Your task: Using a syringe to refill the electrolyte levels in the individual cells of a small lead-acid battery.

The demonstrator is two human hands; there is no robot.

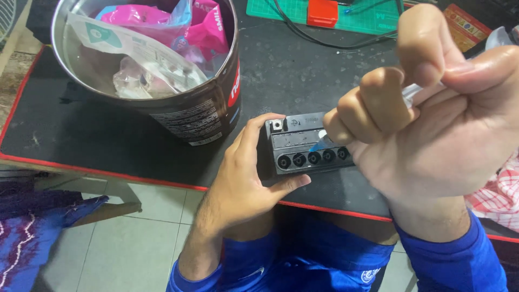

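gripping a small black battery [308, 146] at centre frame, the left hand [246, 178] is clamped on its left end, thumb along the front edge; the battery rests on a black mat [108, 135] with red border. right hand [432, 119], right of frame, is closed round a clear syringe [413, 93], blue tip touching the battery top; upper left, a metal tin [205, 108] holding pink packets [208, 27].
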